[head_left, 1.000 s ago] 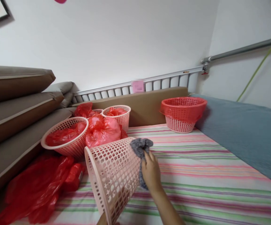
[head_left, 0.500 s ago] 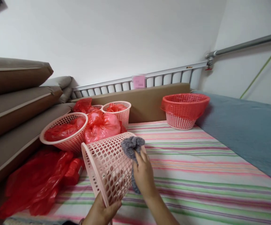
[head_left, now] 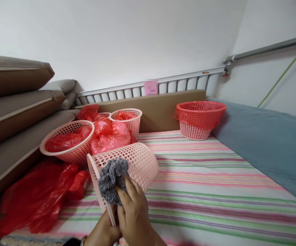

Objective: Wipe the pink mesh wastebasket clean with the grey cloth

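Note:
A pink perforated plastic wastebasket [head_left: 140, 160] lies tipped on its side, its open mouth facing left. My left hand [head_left: 103, 229] grips the rim at the bottom, with part of the fingers hidden behind my other hand. Bunched in my right hand [head_left: 134, 208] is a grey fuzzy cloth [head_left: 114, 179], pressed against the basket's outer wall near the rim. Behind the basket sits a knotted red plastic bag [head_left: 110, 135] with something pale pink inside.
More pink baskets [head_left: 82, 153] holding red bags stand at the left and back. Loose red plastic bags [head_left: 35, 194] lie front left beside stacked grey-brown cushions [head_left: 17, 106]. A red-lined basket [head_left: 195, 131] stands back right on the striped sheet [head_left: 214, 191], near a blue-grey surface [head_left: 260, 136].
My right hand has slid the cloth leftward and down along the wastebasket, from near its base to near its rim. My left hand still grips the rim.

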The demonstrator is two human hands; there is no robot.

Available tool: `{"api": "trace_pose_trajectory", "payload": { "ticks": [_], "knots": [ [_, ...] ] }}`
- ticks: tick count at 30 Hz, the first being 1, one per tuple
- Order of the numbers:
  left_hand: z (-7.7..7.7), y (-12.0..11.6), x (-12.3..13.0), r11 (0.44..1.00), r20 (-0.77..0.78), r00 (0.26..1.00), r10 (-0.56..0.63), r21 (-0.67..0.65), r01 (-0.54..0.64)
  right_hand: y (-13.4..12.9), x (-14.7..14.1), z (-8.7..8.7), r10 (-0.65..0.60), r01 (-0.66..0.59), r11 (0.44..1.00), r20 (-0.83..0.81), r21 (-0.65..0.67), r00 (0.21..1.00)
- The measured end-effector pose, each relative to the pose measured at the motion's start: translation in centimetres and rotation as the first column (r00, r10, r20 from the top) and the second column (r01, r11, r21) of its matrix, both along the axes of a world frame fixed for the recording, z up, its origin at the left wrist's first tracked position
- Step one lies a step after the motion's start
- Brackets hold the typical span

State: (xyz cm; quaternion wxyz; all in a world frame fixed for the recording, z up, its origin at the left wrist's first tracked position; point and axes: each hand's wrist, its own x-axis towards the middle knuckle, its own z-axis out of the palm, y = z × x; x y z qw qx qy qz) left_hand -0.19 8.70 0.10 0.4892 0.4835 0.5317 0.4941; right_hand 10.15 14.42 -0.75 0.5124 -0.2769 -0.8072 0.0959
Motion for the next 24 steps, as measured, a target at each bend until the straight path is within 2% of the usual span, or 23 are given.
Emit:
{"api": "trace_pose_trajectory", "payload": {
  "ticks": [3, 6, 10, 13, 15, 19, 21, 24],
  "knots": [
    [-1.6, -0.2, 0.0, 0.989, 0.102, 0.984, -0.146, 0.040, 0.143, 2.5, 0.2, -1.3, -0.128, 0.128, 0.992, -0.002, 0.019, 0.992],
    [-4.4, -0.6, -0.4, 0.958, 0.035, 0.963, -0.269, 0.112, 0.264, 6.2, 1.5, -2.7, -0.263, 0.263, 0.965, -0.027, -0.024, 0.964],
    [-7.8, -1.1, -0.9, 0.948, -0.161, 0.946, -0.282, 0.105, 0.301, 10.6, 4.2, -4.4, -0.389, 0.381, 0.920, -0.086, -0.093, 0.917],
    [-9.6, -1.5, -1.4, 0.946, -0.239, 0.931, -0.275, 0.108, 0.307, 12.3, 5.9, -5.4, -0.421, 0.395, 0.901, -0.146, -0.179, 0.895],
    [-10.7, -1.7, -1.9, 0.943, -0.270, 0.924, -0.269, 0.120, 0.310, 12.8, 6.6, -5.8, -0.413, 0.373, 0.901, -0.177, -0.224, 0.893],
    [-12.7, -2.1, -2.8, 0.966, -0.336, 0.922, -0.192, 0.099, 0.237, 12.7, 6.7, -5.8, -0.416, 0.360, 0.895, -0.199, -0.264, 0.887],
    [-12.7, -2.2, -2.9, 0.967, -0.360, 0.913, -0.191, 0.090, 0.238, 11.9, 6.2, -5.2, -0.412, 0.362, 0.899, -0.192, -0.247, 0.891],
    [-11.7, -1.8, -2.5, 0.953, -0.354, 0.912, -0.209, 0.137, 0.272, 9.6, 4.8, -3.6, -0.342, 0.314, 0.933, -0.163, -0.177, 0.925]
  ]
}}
